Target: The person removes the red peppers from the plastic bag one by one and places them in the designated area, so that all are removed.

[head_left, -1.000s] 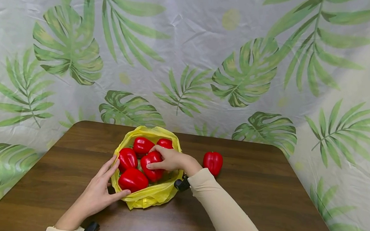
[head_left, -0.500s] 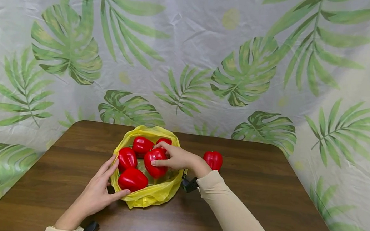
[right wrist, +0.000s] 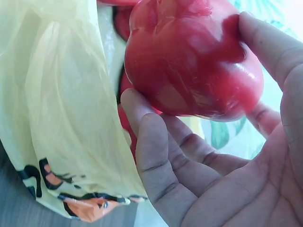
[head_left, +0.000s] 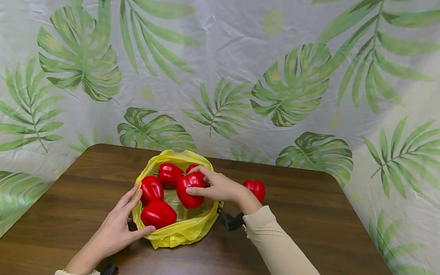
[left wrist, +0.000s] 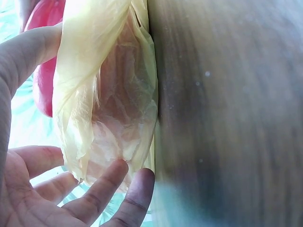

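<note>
A yellow plastic bag (head_left: 182, 236) stands on the table with its mouth spread wide and its rim folded over. My right hand (head_left: 220, 190) holds a red bell pepper (head_left: 190, 194) over the bag's right side, thumb on the near face and fingers round the far side. Several more red bell peppers lie inside, one at the left (head_left: 151, 189) and one at the front (head_left: 159, 213). My left hand (head_left: 116, 226) rests against the bag's left side, fingers spread along the outer wall and thumb at the front rim. Its fingertips (left wrist: 117, 170) touch the thin plastic.
Another red bell pepper (head_left: 255, 189) sits on the brown wooden table (head_left: 306, 220) to the right of the bag, partly hidden behind my right wrist. A leaf-patterned cloth (head_left: 225, 61) hangs behind the table's far edge.
My right hand has lifted the bell pepper from among the others and moved it right, baring more of the bag's bottom. The left hand has stayed at the bag.
</note>
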Available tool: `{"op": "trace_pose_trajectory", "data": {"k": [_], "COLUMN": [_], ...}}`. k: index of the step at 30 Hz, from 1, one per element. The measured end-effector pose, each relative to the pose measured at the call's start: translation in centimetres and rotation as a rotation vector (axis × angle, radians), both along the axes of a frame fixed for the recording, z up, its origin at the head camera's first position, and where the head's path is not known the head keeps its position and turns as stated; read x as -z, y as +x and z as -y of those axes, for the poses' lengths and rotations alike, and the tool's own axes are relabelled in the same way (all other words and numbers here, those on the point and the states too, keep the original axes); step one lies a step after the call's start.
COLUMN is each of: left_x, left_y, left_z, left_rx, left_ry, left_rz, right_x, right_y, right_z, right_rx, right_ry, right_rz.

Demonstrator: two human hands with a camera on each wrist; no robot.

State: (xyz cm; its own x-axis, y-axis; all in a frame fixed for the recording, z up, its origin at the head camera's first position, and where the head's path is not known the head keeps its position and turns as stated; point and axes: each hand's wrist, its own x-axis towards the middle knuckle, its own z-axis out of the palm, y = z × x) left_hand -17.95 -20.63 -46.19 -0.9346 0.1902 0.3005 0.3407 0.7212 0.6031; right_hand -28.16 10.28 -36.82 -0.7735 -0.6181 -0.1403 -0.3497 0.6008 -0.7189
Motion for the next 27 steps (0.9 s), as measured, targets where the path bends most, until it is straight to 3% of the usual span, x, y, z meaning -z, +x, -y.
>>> {"op": "trace_pose_trajectory", "data": {"k": [10, 27], "left_x": [-0.1, -0.1], "left_y": [0.1, 0.1], "left_z": [-0.1, 0.0], "left_rx": [-0.002, 0.007], "left_ry": [-0.004, -0.004], "left_rz": [-0.009, 0.009], "right_x": [-0.2, -0.5], "right_y": [0.3, 0.6], "right_z": [-1.9, -4.4], "right_rx": [0.033, 0.097], "right_ry": [-0.071, -0.089], "right_rz": [0.033, 0.027]}}
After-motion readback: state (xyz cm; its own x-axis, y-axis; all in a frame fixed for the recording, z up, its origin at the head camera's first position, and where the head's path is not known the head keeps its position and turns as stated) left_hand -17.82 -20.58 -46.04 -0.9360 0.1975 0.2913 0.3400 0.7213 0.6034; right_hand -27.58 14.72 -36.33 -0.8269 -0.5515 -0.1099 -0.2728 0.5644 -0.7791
